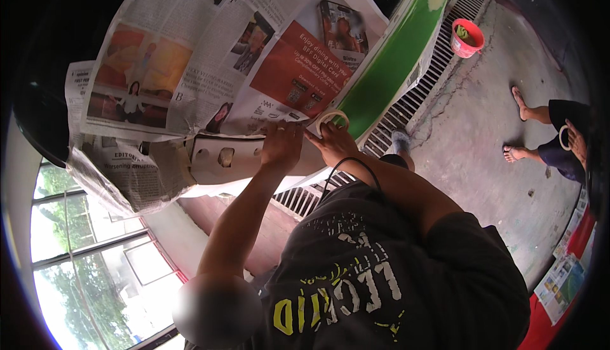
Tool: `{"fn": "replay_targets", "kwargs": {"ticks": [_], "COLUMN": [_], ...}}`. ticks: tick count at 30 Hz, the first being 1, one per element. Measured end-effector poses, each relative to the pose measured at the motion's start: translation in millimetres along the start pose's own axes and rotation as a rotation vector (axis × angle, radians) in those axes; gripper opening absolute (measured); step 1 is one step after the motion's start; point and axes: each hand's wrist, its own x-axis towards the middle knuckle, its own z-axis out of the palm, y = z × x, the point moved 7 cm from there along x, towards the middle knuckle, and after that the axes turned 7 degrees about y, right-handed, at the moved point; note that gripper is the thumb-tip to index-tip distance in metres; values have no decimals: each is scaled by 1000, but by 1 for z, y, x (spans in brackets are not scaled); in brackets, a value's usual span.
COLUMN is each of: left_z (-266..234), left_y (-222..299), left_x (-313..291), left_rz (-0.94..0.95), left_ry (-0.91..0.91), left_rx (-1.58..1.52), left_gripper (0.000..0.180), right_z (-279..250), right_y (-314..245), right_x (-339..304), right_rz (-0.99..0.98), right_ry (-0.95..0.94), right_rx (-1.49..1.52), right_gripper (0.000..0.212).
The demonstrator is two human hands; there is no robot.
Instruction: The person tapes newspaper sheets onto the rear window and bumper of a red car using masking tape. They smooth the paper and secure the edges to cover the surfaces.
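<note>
Newspaper sheets (210,64) cover a large part of a vehicle body, down to a pale panel (238,159) with holes in it. My left hand (281,145) is at the lower edge of the newspaper, its fingers closed together and pressing there. Close beside it, my right hand (335,143) grips a roll of masking tape (332,120), which stands against the paper's corner. A green-painted strip (400,61) begins just beyond the roll and curves away to the far right.
A floor grating (406,105) runs below the green strip. A red bucket (467,37) with something yellow-green inside stands on the concrete floor (483,108). At the right, another person's hand (575,143) holds a tape ring. Large windows (89,248) are at lower left.
</note>
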Motion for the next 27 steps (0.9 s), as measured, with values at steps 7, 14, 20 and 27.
{"fn": "replay_targets", "kwargs": {"ticks": [7,14,20,27], "left_z": [19,8,10,-6], "left_y": [15,20,16,37], "left_x": [-24,-14,-15,-9], "left_rz": [33,-123,-226,-501], "left_ry": [-78,-223,-269,-66], "left_rx": [111,90,-14,-448], "left_gripper": [61,78,67,43], "right_z": [-17,-35,-36,-32], "right_y": [24,122,206,240], "right_x": [8,8,66,45], "right_rz": [102,649,961,898], "right_ry": [-4,163,118,179], "right_rx": [49,179,480,571], "right_gripper": [77,79,86,73]}}
